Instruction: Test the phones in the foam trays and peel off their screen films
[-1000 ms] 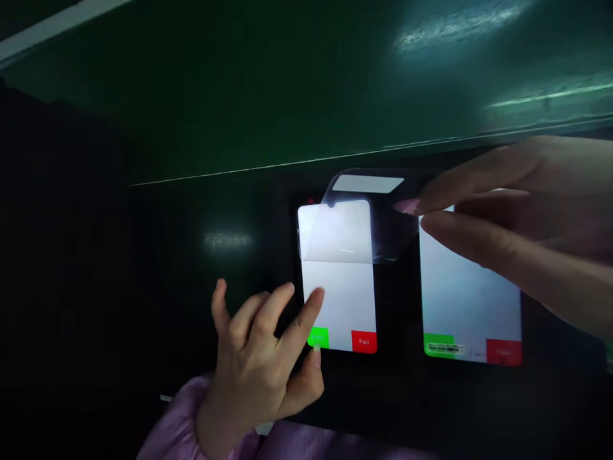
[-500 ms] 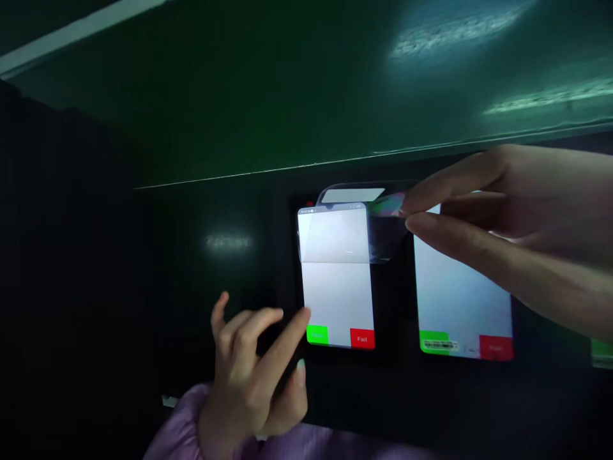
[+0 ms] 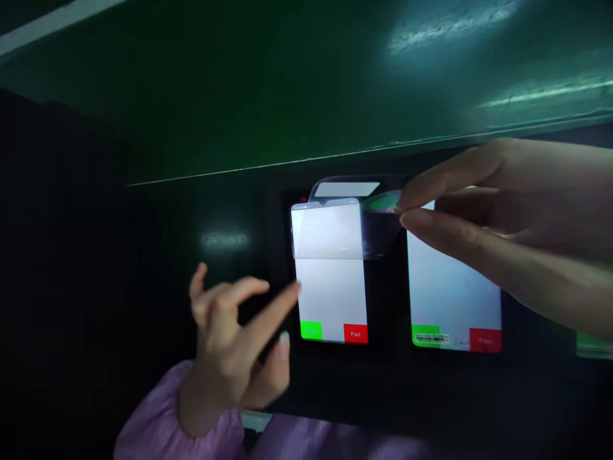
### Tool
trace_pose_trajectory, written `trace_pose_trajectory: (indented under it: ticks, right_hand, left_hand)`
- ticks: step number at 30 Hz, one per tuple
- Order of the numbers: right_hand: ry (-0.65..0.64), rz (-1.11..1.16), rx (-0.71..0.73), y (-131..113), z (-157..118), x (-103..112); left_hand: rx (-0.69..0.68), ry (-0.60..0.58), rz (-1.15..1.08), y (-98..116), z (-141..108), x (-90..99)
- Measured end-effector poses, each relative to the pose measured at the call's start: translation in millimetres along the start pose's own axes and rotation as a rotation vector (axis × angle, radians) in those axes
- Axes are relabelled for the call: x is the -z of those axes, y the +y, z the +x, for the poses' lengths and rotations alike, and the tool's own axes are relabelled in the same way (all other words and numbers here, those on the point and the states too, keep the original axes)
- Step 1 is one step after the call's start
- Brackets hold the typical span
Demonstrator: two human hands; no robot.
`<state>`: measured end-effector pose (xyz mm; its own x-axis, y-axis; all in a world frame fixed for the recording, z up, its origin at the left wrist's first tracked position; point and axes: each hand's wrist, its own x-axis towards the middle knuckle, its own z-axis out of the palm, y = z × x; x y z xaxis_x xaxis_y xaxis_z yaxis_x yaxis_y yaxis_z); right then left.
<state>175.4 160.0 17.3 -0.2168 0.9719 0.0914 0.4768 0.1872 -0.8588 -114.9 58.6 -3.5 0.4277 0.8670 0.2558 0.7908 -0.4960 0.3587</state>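
Note:
A lit phone (image 3: 330, 287) with a white screen lies on the dark surface, a green box and a red "Fail" box at its lower edge. Over its upper part is a clear film (image 3: 383, 236), sticking out to the right. My right hand (image 3: 460, 211) pinches the film's tab between thumb and forefinger. My left hand (image 3: 239, 338) is at the phone's left side, fingers apart, its index fingertip by the screen's left edge; it holds nothing. Partly behind my right hand lies a second lit phone (image 3: 450, 287), with a barcode label near its bottom.
A dark green panel (image 3: 215, 96) with light reflections spans the top, bounded by a thin pale edge. A pale green-lit object (image 3: 594, 345) sits at the far right. Something pale (image 3: 256, 420) shows between the purple sleeve and clothing at the bottom. The left side is very dark.
My left hand has moved up and to the left, its index finger higher along the phone's edge. My right hand still pinches the tab. The whole view has shifted slightly.

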Motion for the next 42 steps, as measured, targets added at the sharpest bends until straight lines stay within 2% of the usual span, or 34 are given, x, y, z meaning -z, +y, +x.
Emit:
trace_pose_trajectory:
  ticks: [2,6,10,17,25,30,37,42]
  right_hand:
    - [-0.069,-0.066,0.039,-5.5,1.5,1.7]
    - [-0.08,-0.07,0.056,-16.6,2.6,3.8]
    - [-0.088,-0.109,0.033,-19.0,1.5,4.4]
    - [-0.093,-0.187,0.061,-16.5,-0.8,7.2]
    - [-0.091,-0.097,0.111,-19.2,-5.3,4.5]
    - [-0.112,-0.043,0.097,-19.8,-7.8,3.0]
    - [-0.089,-0.078,0.063,-14.8,-14.4,5.4]
    - [-0.149,-0.05,0.011,-19.2,-20.7,3.2]
  left_hand:
    - [0.047,-0.017,0.065,-8.7,9.2,0.9]
    - [0.045,-0.037,0.102,-13.1,17.2,-7.2]
    - [-0.008,-0.021,0.08,-7.7,4.5,-10.0]
    - [-0.018,-0.034,0.039,8.4,-25.0,-5.5]
    - [-0.059,-0.025,-0.029,30.6,-39.6,-12.2]
    - [0.007,-0.056,-0.145,36.7,-45.7,-16.0]
    - [0.076,0.088,-0.158,39.2,-57.7,-9.3]
    - [0.129,0.103,-0.103,38.3,-64.5,-2.4]
